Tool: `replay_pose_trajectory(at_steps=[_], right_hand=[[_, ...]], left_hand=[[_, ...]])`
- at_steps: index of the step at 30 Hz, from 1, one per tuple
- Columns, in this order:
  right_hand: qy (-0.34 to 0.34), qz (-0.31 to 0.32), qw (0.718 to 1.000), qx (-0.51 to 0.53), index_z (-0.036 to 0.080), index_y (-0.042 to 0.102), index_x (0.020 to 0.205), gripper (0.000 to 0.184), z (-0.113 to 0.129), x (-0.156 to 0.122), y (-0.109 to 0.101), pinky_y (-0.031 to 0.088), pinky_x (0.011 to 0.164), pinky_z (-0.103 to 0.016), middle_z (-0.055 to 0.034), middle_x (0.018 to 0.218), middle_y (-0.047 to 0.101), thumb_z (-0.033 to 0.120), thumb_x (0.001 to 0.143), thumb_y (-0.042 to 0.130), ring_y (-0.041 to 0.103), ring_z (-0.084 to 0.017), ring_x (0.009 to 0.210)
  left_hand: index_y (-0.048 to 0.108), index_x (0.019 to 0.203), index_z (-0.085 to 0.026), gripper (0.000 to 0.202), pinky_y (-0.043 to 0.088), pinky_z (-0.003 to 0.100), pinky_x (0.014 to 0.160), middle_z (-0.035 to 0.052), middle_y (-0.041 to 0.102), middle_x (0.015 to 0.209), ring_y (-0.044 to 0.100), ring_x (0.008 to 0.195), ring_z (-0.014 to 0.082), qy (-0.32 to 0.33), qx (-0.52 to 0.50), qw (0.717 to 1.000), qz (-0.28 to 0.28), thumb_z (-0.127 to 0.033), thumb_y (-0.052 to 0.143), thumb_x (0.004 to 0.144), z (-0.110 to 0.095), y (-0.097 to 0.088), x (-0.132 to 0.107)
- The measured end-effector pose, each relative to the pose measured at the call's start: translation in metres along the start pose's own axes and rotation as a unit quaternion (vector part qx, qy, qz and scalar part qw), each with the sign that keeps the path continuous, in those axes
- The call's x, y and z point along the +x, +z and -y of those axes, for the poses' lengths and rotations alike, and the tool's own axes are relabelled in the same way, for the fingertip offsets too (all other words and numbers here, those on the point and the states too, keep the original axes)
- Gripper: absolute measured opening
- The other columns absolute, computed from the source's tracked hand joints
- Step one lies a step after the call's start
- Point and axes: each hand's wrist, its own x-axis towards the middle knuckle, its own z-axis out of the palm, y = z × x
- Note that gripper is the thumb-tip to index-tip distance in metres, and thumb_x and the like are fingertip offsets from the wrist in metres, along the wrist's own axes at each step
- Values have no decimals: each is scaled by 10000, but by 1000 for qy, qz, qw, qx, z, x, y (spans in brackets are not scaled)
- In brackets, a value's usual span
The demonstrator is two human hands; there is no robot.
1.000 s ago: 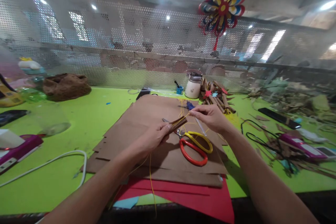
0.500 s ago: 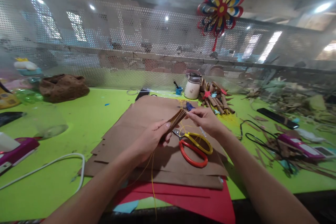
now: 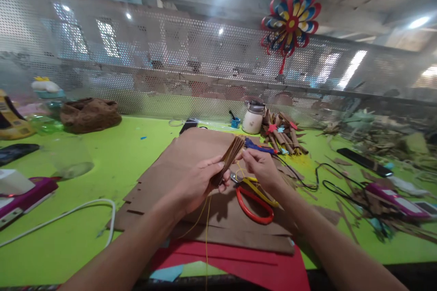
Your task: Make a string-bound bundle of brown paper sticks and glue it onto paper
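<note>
My left hand [image 3: 200, 182] is closed around a folded stack of brown paper strips [image 3: 230, 157], held tilted up over the brown paper sheets [image 3: 170, 177]. A thin yellow thread [image 3: 206, 218] hangs down from the stack toward me. My right hand [image 3: 261, 166] pinches the thread right beside the upper end of the stack. Just below my right hand, scissors [image 3: 254, 198] with one red and one yellow handle lie on the brown paper.
A green table [image 3: 102, 163] holds red paper [image 3: 259, 266] at the near edge, a white cable [image 3: 68, 213], pink devices [image 3: 23, 195] left and right, a white jar [image 3: 253, 118], rolled brown paper pieces [image 3: 283, 132], black cords [image 3: 327, 182] and scraps. A perforated screen [image 3: 170, 68] stands behind; a paper pinwheel [image 3: 290, 16] hangs above.
My left hand has raised the strip stack and tilted it more upright. My right hand has moved left, closer to the stack's upper end.
</note>
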Motion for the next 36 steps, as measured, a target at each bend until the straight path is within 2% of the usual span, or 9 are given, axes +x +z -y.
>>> replay_pose_trajectory(at_steps=[3,7,9,13,16,20,25,30,36], right_hand=[[-20,11,998,-63,137,649,743,372,6,-5,5,313,508,-230,31,527,438,447,860,478,413,-102,509],[-43,9,995,-87,148,659,792,342,12,-10,9,391,661,-247,-25,711,602,380,900,432,557,-149,712],[-60,-1,993,-104,154,654,811,323,12,-12,12,395,695,-251,-35,760,624,347,913,416,568,-152,743],[-109,-24,980,-166,155,614,764,296,9,-15,20,374,639,-245,-32,704,584,306,917,411,528,-145,674],[-107,2,976,-192,158,584,718,288,5,-17,26,357,601,-237,-23,660,566,275,916,409,508,-139,633],[-82,24,975,-205,159,570,702,303,3,-20,30,344,573,-235,-22,645,576,275,921,397,498,-132,601],[-69,49,975,-205,155,597,717,337,8,-25,34,373,603,-243,-36,673,613,296,932,378,513,-136,616],[-63,69,973,-212,172,641,851,301,12,-31,39,407,648,-252,-55,769,664,280,938,375,565,-154,692],[-73,104,944,-304,157,608,875,230,13,-34,45,386,632,-268,-82,805,668,178,908,382,583,-171,701]], left_hand=[[567,1116,-114,298,317,239,551,14,506,700,477,621,100,16,3,1000,-13,-262,447,886,2,-3,2],[594,956,-103,250,288,226,518,4,492,662,450,571,80,33,11,999,-37,-318,498,869,5,-6,4],[583,896,-102,230,285,217,509,-1,487,645,443,556,72,36,5,997,-61,-321,530,850,5,-6,6],[565,852,-104,212,253,190,469,-20,448,592,415,519,58,35,-5,994,-102,-313,528,840,6,-7,8],[550,806,-107,204,233,180,445,-27,435,569,399,497,54,36,3,991,-127,-304,508,841,7,-6,9],[549,846,-115,183,288,180,459,-18,471,578,437,515,71,59,2,986,-157,-291,501,835,10,-5,11],[558,855,-125,178,365,194,500,1,538,615,494,553,88,78,2,985,-155,-299,539,825,12,-4,12],[622,870,-124,144,444,202,637,50,633,841,557,661,85,62,-22,976,-206,-247,584,806,10,-4,13],[652,960,-111,220,460,234,703,100,677,938,597,758,128,21,-41,986,-158,-257,590,807,11,-2,12]])
